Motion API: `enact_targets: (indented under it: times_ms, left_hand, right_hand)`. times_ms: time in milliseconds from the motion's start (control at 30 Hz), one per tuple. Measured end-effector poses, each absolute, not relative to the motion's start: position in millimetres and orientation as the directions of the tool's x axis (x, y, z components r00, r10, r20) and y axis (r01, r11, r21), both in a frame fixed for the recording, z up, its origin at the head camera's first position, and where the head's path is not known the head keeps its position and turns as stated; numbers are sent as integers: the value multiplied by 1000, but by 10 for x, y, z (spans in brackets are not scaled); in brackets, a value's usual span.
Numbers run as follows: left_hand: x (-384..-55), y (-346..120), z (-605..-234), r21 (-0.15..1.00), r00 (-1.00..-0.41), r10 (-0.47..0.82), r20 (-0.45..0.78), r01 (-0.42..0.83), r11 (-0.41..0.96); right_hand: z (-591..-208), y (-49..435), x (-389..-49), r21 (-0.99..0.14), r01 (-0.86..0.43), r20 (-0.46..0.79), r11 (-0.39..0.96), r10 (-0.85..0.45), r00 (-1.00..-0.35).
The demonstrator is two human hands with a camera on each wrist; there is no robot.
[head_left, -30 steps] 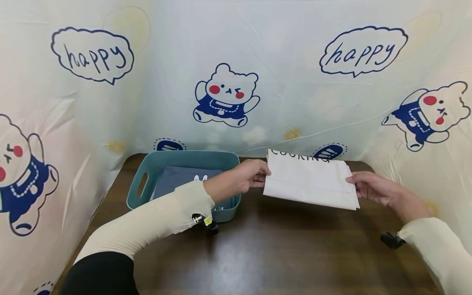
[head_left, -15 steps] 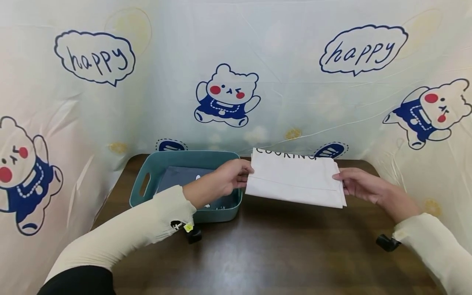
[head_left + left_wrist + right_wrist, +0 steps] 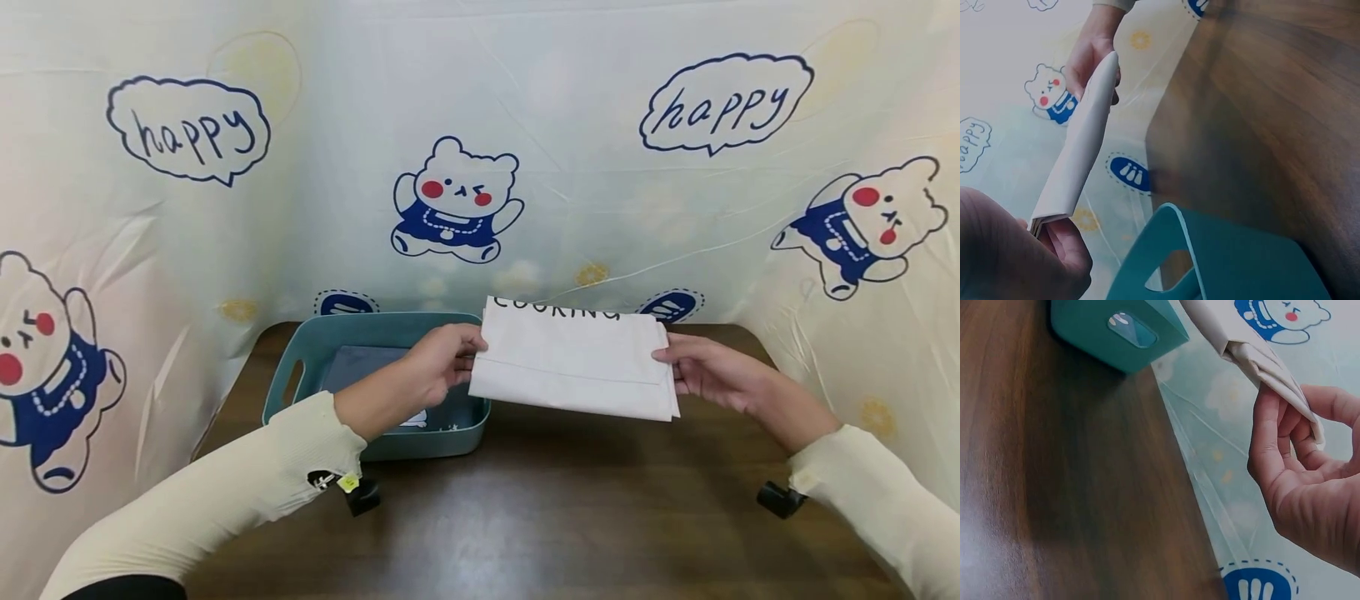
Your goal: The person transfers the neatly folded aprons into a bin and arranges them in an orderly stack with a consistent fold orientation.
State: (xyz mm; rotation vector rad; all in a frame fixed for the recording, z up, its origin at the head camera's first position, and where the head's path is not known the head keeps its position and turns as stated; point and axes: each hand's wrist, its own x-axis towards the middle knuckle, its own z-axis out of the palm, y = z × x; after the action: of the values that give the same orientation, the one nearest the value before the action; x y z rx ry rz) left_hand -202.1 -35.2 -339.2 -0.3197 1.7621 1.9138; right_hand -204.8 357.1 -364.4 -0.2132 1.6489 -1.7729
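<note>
A folded white cloth (image 3: pixel 573 358) with the word COOKING along its far edge is held up between both hands, above the table. My left hand (image 3: pixel 442 362) pinches its left end, overlapping the right part of the teal basket (image 3: pixel 450 446) in the head view. The right hand (image 3: pixel 712 371) grips the opposite end, thumb on top and fingers beneath, as the right wrist view also shows. From the left wrist view the cloth (image 3: pixel 1079 150) appears edge-on as a thick stack of layers. Inside the basket lies a folded dark blue cloth (image 3: pixel 360 367) with white prints, partly hidden by my left arm.
The basket stands at the back left of the brown wooden table (image 3: pixel 525 517), with a handle hole in its side. A printed curtain (image 3: pixel 585 192) with bears and "happy" bubbles surrounds the table at the back and sides.
Both hands have carried the white cloth leftward, from right of the basket to where it overlaps the basket's right edge in the head view. Both grips are kept.
</note>
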Motion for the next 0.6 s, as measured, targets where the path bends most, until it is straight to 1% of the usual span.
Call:
enact_targets:
  times_ms: [300,600]
  left_hand:
    - [-2015,-490,-3359,848,-835,208,-509,-528,-49]
    - [-1999,-602,-3373,851,-839,216,-500,-522,-59]
  right_hand:
    - [-3662,3413,-2064,-922,383,-352,55,-531,-770]
    - [-3613,3296,-2060,-924,367,-373,110,-472,-799]
